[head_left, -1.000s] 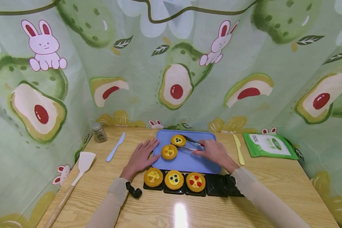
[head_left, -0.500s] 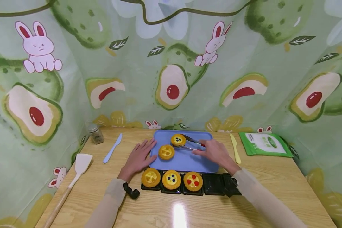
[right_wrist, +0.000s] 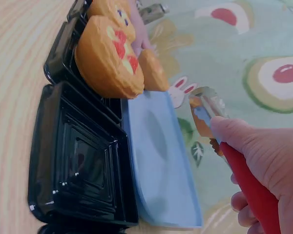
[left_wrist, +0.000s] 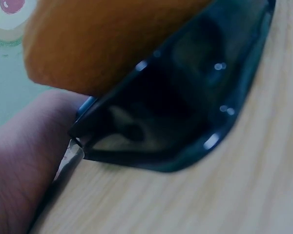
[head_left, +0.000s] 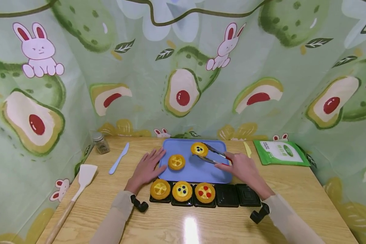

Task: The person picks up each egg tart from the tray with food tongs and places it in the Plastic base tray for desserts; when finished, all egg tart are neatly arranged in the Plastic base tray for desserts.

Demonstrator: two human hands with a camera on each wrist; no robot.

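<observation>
while the blueberry tart is pinched in tongs gripped by the right hand over the blue tray, a carry to an empty black cup just before the tray seems called for; the left hand is laid flat, fingers spread, on the tray's edge.

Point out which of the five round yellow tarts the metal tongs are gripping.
The blue-dotted tart at the blue tray's far side; the red-handled metal tongs clamp it, unlike the other four.

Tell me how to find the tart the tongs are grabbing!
Look at the blue tray in the middle of the table. Two tarts are on it, and yours is the far one, held in the metal tongs that the right hand grips. It has dark blue dots on top, while the other tart on the tray has yellow slices.
</observation>
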